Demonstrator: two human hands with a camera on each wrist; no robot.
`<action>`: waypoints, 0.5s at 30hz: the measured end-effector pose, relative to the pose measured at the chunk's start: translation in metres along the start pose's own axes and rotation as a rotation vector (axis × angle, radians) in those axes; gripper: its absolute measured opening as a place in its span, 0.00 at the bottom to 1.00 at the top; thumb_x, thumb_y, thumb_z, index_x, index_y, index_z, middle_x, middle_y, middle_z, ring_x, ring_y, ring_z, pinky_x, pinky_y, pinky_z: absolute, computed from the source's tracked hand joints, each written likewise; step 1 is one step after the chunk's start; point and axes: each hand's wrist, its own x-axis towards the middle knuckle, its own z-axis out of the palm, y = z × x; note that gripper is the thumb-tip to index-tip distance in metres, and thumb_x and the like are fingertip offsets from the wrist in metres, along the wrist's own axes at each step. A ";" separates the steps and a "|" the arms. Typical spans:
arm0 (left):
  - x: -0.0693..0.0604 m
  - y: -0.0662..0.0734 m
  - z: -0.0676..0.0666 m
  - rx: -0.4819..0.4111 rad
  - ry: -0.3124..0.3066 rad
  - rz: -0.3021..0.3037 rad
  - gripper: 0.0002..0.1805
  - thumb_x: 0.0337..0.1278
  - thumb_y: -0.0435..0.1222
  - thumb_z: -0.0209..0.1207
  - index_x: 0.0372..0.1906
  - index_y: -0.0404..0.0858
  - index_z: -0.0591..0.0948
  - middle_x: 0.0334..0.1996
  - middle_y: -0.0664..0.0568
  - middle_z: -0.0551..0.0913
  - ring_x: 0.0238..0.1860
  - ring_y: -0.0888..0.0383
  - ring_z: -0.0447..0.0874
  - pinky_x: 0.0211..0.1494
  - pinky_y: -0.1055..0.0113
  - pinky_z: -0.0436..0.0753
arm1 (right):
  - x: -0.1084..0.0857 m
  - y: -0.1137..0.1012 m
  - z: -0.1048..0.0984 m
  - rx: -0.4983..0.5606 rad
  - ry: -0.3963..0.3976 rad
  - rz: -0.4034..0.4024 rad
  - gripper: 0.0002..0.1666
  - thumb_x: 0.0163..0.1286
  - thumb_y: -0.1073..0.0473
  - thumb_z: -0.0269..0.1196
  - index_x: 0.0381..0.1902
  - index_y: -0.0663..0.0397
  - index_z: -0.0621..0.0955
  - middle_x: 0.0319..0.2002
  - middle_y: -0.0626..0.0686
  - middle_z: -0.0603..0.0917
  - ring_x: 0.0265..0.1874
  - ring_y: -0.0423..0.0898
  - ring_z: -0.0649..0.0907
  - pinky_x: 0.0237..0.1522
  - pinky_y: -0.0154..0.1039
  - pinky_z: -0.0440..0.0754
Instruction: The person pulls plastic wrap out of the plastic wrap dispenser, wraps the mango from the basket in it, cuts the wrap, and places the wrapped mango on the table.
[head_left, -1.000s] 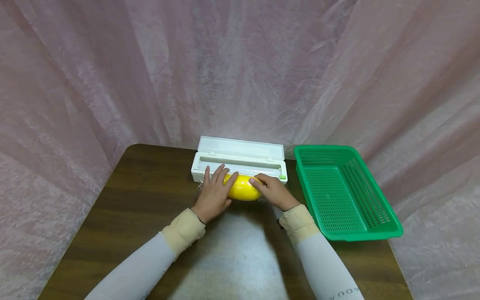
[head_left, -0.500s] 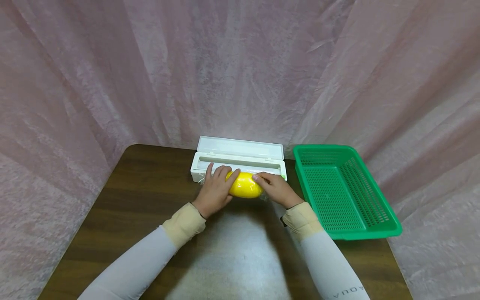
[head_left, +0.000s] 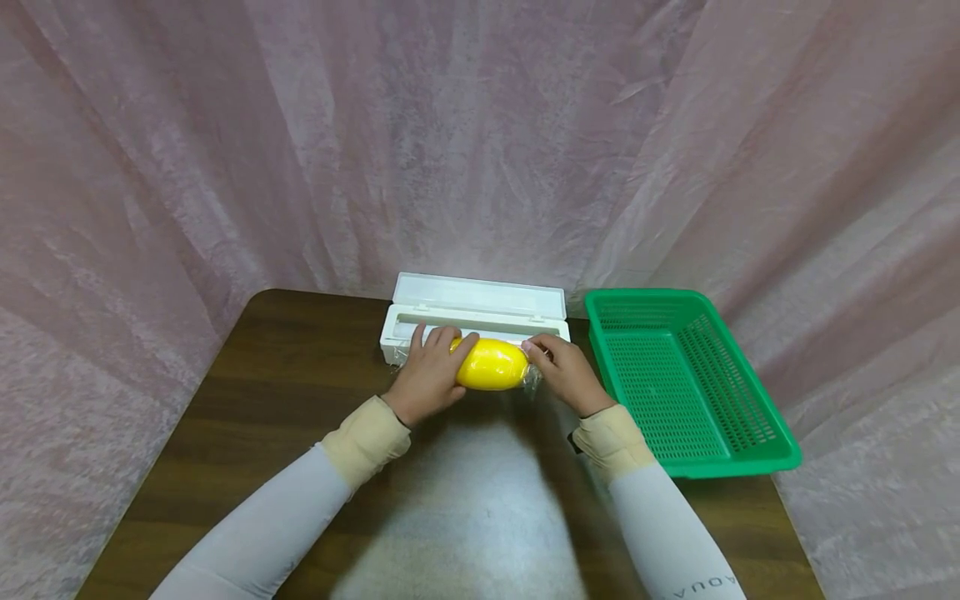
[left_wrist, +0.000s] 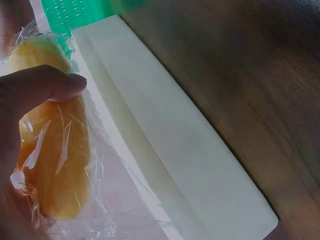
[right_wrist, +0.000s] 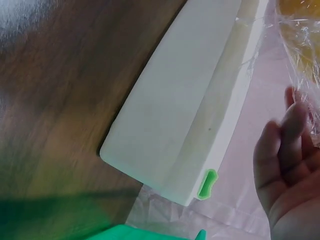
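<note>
A yellow oval object [head_left: 492, 365] wrapped in clear film is held up in front of the white film dispenser [head_left: 480, 321], whose lid stands raised. My left hand [head_left: 429, 375] grips its left end; in the left wrist view the thumb of my left hand [left_wrist: 30, 95] lies across the film-covered yellow object [left_wrist: 65, 150]. At its right end, my right hand [head_left: 566, 373] pinches the loose film [head_left: 532, 379]. The right wrist view shows curled fingers of my right hand [right_wrist: 290, 170] beside crinkled film [right_wrist: 305, 65], and a green slider [right_wrist: 207, 184] on the dispenser's end.
A green plastic basket [head_left: 675, 392] stands on the right of the brown wooden table [head_left: 300, 375], just beside the dispenser. Pink curtains [head_left: 480, 142] hang behind and on both sides of the table.
The yellow object has shifted slightly up and to the right. My right hand has moved off its surface to the film at its right end; my left hand has kept its hold.
</note>
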 end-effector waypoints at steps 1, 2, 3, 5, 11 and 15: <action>0.000 0.000 -0.001 -0.005 -0.001 -0.002 0.46 0.39 0.43 0.78 0.68 0.45 0.69 0.55 0.43 0.75 0.61 0.44 0.72 0.71 0.34 0.61 | 0.001 0.000 0.000 -0.019 0.017 -0.009 0.19 0.79 0.46 0.54 0.48 0.53 0.84 0.42 0.53 0.86 0.37 0.47 0.81 0.43 0.43 0.81; 0.001 0.000 -0.001 -0.011 -0.002 -0.005 0.46 0.39 0.43 0.78 0.67 0.45 0.69 0.55 0.43 0.75 0.61 0.44 0.72 0.71 0.34 0.61 | 0.001 -0.001 -0.001 -0.038 0.033 -0.021 0.19 0.79 0.47 0.54 0.49 0.54 0.84 0.43 0.54 0.86 0.38 0.48 0.81 0.44 0.44 0.80; 0.001 0.000 -0.002 -0.015 -0.008 -0.009 0.46 0.39 0.43 0.78 0.67 0.45 0.69 0.55 0.43 0.75 0.61 0.44 0.72 0.71 0.35 0.61 | 0.002 -0.002 -0.001 -0.053 0.051 -0.036 0.19 0.79 0.48 0.55 0.50 0.55 0.84 0.45 0.55 0.85 0.41 0.50 0.81 0.46 0.45 0.81; 0.002 0.000 -0.003 -0.024 -0.019 -0.012 0.45 0.40 0.43 0.78 0.67 0.45 0.69 0.54 0.43 0.75 0.60 0.44 0.72 0.71 0.35 0.61 | 0.003 -0.006 -0.001 -0.088 0.088 -0.074 0.19 0.77 0.49 0.57 0.52 0.58 0.83 0.49 0.58 0.83 0.48 0.53 0.80 0.53 0.49 0.80; 0.004 -0.003 -0.002 -0.012 -0.052 -0.005 0.47 0.39 0.45 0.78 0.68 0.43 0.69 0.52 0.44 0.75 0.59 0.45 0.74 0.71 0.34 0.62 | -0.002 -0.031 0.010 -0.223 0.059 -0.237 0.34 0.67 0.43 0.67 0.63 0.57 0.76 0.61 0.58 0.77 0.64 0.56 0.75 0.69 0.56 0.70; 0.006 -0.005 -0.002 -0.004 -0.077 -0.010 0.51 0.40 0.46 0.78 0.72 0.40 0.67 0.53 0.44 0.75 0.60 0.44 0.74 0.72 0.35 0.62 | -0.006 -0.040 0.021 -0.348 -0.004 -0.294 0.49 0.58 0.38 0.73 0.70 0.56 0.70 0.68 0.59 0.72 0.69 0.58 0.70 0.73 0.60 0.64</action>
